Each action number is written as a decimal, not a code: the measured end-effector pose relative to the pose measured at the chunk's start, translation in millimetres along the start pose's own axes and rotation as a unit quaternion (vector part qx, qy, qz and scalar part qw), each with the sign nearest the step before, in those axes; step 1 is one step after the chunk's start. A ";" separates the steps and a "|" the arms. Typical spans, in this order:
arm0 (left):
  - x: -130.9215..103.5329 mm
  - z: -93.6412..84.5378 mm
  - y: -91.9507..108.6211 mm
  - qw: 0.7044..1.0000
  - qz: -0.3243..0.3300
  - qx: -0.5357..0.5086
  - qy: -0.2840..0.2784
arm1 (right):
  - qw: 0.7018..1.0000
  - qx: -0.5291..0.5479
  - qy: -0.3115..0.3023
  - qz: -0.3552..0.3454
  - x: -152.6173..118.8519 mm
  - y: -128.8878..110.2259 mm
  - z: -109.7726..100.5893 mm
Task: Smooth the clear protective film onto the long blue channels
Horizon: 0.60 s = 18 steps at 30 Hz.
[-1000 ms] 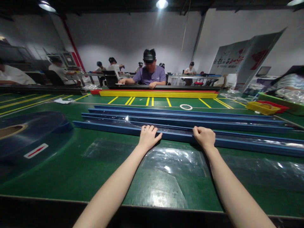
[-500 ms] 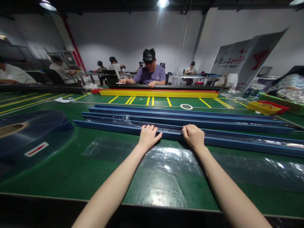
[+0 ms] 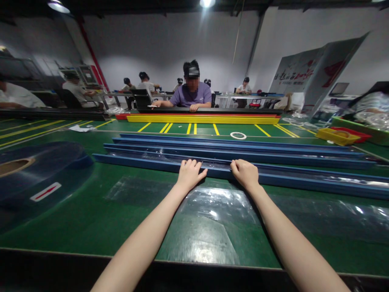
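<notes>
A long blue channel point(image 3: 146, 163) runs across the bench in front of me, with clear plastic film point(image 3: 170, 156) lying inside it. My left hand point(image 3: 190, 174) hooks its fingers over the channel's near wall, thumb stretched toward the right along the outside. A short way to its right, my right hand point(image 3: 245, 173) is closed, its curled fingers pressing at the same wall. Whether film is pinched beneath those fingers is hidden. Behind this channel lie more blue channels point(image 3: 273, 156), parallel to it. Flat clear film point(image 3: 219, 202) rests on the green bench under my forearms.
A large roll of clear film point(image 3: 60, 170) occupies the left side. A white ring of tape point(image 3: 238, 135) sits behind the channels, and a yellow tray point(image 3: 337, 137) stands at right. Across the bench, a person in purple point(image 3: 197, 95) sits behind yellow and red channels point(image 3: 203, 119).
My right hand has slid slightly left along the channel, toward my left hand. The left hand keeps its place, and the view has shifted only a little.
</notes>
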<state>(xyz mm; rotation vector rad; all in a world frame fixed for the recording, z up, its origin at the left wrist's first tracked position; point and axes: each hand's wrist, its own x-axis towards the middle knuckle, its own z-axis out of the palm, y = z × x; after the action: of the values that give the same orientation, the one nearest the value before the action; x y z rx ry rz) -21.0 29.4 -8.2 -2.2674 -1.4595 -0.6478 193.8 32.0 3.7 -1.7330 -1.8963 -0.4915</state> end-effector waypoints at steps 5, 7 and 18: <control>0.2 -0.6 0.1 1.000 0.001 0.012 0.001 | 1.000 0.008 -0.008 0.005 -0.4 -0.1 -0.6; 0.2 -0.9 0.1 1.000 0.001 0.013 0.001 | 1.000 0.011 -0.009 0.002 -0.6 -0.1 -0.9; 0.0 0.2 -0.4 1.000 0.002 0.015 0.004 | 1.000 0.011 -0.026 -0.003 -0.4 -1.2 -4.0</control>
<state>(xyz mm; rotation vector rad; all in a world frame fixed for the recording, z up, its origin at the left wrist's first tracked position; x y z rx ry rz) -21.3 29.7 -8.3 -2.2435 -1.4508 -0.6285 193.1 29.2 6.7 -1.7427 -1.9358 -0.4304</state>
